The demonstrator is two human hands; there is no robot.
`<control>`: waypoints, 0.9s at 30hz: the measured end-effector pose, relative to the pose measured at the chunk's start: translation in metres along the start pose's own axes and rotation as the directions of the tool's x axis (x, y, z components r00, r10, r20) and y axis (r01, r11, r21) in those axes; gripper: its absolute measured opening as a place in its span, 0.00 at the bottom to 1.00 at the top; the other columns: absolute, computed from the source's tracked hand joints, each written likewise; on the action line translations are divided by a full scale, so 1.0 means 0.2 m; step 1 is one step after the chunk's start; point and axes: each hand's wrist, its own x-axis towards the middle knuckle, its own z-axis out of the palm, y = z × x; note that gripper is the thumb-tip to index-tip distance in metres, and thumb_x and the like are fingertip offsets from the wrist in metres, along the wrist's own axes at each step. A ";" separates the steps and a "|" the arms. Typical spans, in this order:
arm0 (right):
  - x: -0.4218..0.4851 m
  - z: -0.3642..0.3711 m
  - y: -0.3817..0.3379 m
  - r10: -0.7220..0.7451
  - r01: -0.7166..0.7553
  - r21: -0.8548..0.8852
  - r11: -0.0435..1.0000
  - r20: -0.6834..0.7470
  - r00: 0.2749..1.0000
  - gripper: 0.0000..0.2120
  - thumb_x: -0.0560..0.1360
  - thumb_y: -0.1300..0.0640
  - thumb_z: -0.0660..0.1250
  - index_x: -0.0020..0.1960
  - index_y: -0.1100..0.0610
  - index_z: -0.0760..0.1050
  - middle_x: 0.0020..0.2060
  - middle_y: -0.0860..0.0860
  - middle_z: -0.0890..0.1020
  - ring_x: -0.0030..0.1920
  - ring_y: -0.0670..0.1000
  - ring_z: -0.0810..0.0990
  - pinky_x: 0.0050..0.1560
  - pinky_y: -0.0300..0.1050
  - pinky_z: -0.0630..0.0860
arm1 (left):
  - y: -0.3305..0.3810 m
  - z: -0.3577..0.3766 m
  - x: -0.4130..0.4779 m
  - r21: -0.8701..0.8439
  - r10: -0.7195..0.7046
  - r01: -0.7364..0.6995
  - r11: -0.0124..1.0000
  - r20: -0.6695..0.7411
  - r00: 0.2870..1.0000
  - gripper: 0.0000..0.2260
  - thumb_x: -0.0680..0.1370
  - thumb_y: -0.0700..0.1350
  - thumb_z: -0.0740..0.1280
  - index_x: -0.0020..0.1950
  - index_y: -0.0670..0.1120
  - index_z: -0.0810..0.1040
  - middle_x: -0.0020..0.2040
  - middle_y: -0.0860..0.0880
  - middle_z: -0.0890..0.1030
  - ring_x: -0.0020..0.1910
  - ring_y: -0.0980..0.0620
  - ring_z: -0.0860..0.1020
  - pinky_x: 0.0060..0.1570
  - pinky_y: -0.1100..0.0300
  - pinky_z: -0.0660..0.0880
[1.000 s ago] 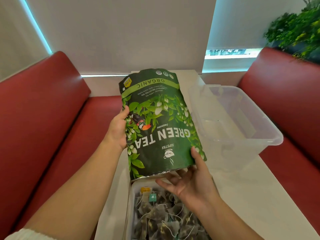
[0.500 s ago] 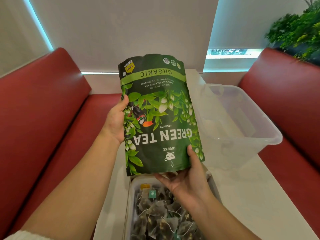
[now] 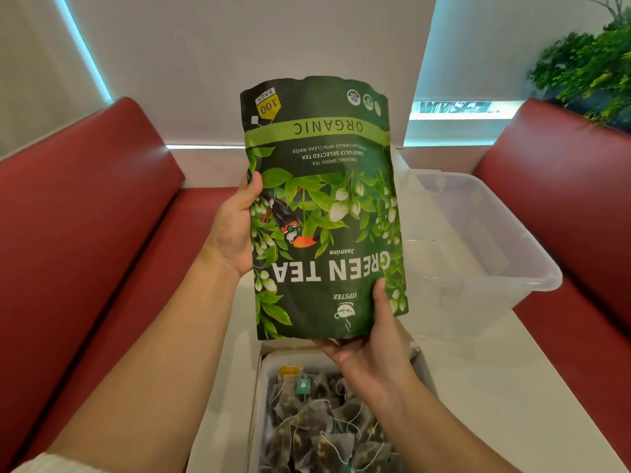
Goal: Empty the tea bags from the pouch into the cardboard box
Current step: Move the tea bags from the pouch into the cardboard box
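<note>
On the left, a red bench (image 3: 85, 206) is running alongside the white table (image 3: 495, 387). The left hand (image 3: 235, 230) is grasping the pouch (image 3: 324, 206) by its left edge about halfway up, thumb on the front and fingers hidden behind.

The pouch is hanging upside down in the air, its mouth pointing down just above the far end of the cardboard box (image 3: 259, 404). It is looking flat and slack, so it is probably light by now. The film is likely soft, crinkly and a little slick, so the side seams and the stiffer base at the top are the surest places to take hold for a shake.

Below it, tea bags (image 3: 317, 421) are lying heaped in the box. The right hand (image 3: 368, 346) is gripping the pouch's lower right corner, thumb pressing the front and fingers curling under the mouth.

Further right, a clear plastic tub (image 3: 495, 268) is sitting on the table, and a plant (image 3: 587, 66) is standing beyond it.
</note>
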 end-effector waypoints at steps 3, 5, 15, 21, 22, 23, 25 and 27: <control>0.02 -0.01 -0.01 -0.011 0.012 -0.017 1.000 0.018 1.000 0.20 0.76 0.43 0.61 0.62 0.53 0.75 0.55 0.57 0.83 0.58 0.61 0.79 0.61 0.69 0.71 | 0.01 -0.02 0.01 0.027 -0.004 0.003 1.000 0.010 1.000 0.15 0.83 0.46 0.52 0.65 0.48 0.74 0.61 0.45 0.80 0.61 0.43 0.78 0.56 0.46 0.76; 0.04 -0.02 -0.01 -0.017 0.018 -0.012 1.000 0.004 1.000 0.20 0.76 0.46 0.62 0.64 0.54 0.73 0.55 0.57 0.83 0.59 0.61 0.79 0.60 0.70 0.70 | 0.01 -0.04 0.02 0.099 -0.010 0.011 0.995 -0.011 1.000 0.15 0.82 0.44 0.53 0.67 0.47 0.72 0.63 0.43 0.78 0.62 0.42 0.77 0.59 0.45 0.75; -0.02 -0.12 0.02 0.059 -0.075 -0.099 0.992 -0.153 0.986 0.10 0.80 0.58 0.60 0.61 0.55 0.73 0.56 0.59 0.81 0.58 0.62 0.79 0.45 0.68 0.79 | -0.18 -0.23 0.00 0.188 -0.202 0.268 0.945 -0.310 0.929 0.14 0.83 0.42 0.53 0.66 0.47 0.72 0.59 0.42 0.80 0.54 0.43 0.80 0.48 0.48 0.79; -0.05 -0.16 0.01 0.068 -0.107 -0.197 0.974 -0.194 0.979 0.10 0.81 0.59 0.58 0.61 0.56 0.72 0.55 0.57 0.82 0.52 0.59 0.81 0.37 0.59 0.82 | -0.29 -0.34 -0.02 0.069 -0.340 0.407 0.911 -0.433 0.835 0.15 0.78 0.35 0.55 0.63 0.41 0.73 0.50 0.40 0.81 0.38 0.46 0.83 0.36 0.52 0.82; -0.06 -0.16 0.01 0.074 -0.118 -0.221 0.968 -0.198 0.977 0.10 0.81 0.59 0.58 0.61 0.56 0.72 0.54 0.58 0.82 0.51 0.59 0.82 0.36 0.58 0.83 | -0.30 -0.34 -0.01 0.068 -0.344 0.421 0.904 -0.467 0.815 0.17 0.76 0.33 0.56 0.63 0.39 0.72 0.46 0.40 0.82 0.35 0.46 0.83 0.35 0.52 0.82; -0.06 -0.16 0.01 0.082 -0.132 -0.243 0.961 -0.203 0.976 0.10 0.81 0.59 0.58 0.61 0.57 0.72 0.53 0.59 0.83 0.50 0.59 0.83 0.35 0.56 0.83 | -0.31 -0.34 -0.01 0.089 -0.328 0.427 0.900 -0.508 0.797 0.19 0.75 0.31 0.57 0.65 0.38 0.71 0.43 0.41 0.82 0.34 0.46 0.83 0.34 0.53 0.81; -0.07 -0.17 0.01 0.100 -0.155 -0.274 0.949 -0.203 0.974 0.10 0.81 0.59 0.58 0.60 0.58 0.72 0.51 0.59 0.84 0.45 0.59 0.84 0.34 0.53 0.83 | -0.35 -0.36 0.02 0.198 -0.249 0.435 0.878 -0.588 0.769 0.28 0.74 0.29 0.60 0.73 0.42 0.61 0.45 0.43 0.80 0.37 0.46 0.81 0.35 0.53 0.79; -0.07 -0.17 0.01 0.112 -0.172 -0.301 0.938 -0.206 0.972 0.09 0.81 0.59 0.59 0.59 0.56 0.72 0.48 0.58 0.85 0.42 0.57 0.85 0.35 0.53 0.83 | -0.39 -0.39 0.04 0.358 -0.203 0.464 0.810 -0.572 0.795 0.39 0.74 0.31 0.64 0.77 0.49 0.46 0.56 0.44 0.76 0.47 0.46 0.78 0.40 0.53 0.76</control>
